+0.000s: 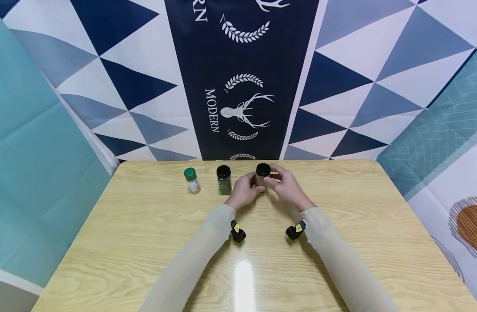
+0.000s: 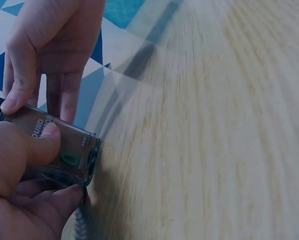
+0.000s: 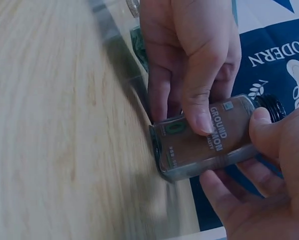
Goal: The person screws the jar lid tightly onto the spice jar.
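Both hands hold a ground cinnamon jar (image 1: 262,181), a glass spice jar with a black lid and brown contents, near the back edge of the table. My left hand (image 1: 243,190) grips its lower part from the left, thumb across the label in the right wrist view. From the right, my right hand (image 1: 288,187) holds it higher up, its thumb just under the lid (image 3: 273,107). Fingers cover part of the label (image 3: 217,125). Whether the jar's base touches the wood cannot be told.
Left of the hands stands a black-lidded jar with green contents (image 1: 224,185). Farther left is a smaller green-capped shaker (image 1: 193,185). The wooden table (image 1: 152,242) ends at a patterned cloth backdrop (image 1: 242,86) just behind the jars.
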Available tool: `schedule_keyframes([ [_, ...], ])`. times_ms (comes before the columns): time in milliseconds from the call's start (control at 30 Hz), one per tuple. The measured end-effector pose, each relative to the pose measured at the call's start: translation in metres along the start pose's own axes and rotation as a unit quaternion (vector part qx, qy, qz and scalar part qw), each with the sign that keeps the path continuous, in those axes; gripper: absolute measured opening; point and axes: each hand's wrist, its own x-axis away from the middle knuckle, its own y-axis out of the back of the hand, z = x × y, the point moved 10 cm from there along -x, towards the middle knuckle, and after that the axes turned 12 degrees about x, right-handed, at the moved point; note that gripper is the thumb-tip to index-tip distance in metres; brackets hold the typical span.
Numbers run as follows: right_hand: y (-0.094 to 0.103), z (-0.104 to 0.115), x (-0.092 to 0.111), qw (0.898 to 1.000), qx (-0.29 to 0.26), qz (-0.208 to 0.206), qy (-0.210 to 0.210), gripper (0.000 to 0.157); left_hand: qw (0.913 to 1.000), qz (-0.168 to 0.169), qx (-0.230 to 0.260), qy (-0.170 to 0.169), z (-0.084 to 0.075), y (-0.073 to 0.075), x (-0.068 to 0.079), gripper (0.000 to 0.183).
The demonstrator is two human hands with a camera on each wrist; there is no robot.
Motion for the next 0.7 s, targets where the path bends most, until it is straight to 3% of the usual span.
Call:
schedule_keyframes([
  [367, -0.003, 0.003, 0.007, 0.998, -0.049, 0.014, 0.019, 0.057, 0.9994, 0.004, 0.026, 0.023, -0.002, -0.004, 0.010, 0.064],
  [700, -0.019, -0.004, 0.016, 0.997, -0.008, 0.073, -0.006, 0.077, 0.9967, -0.008, 0.056, 0.058, 0.003, 0.006, 0.027, 0.070],
])
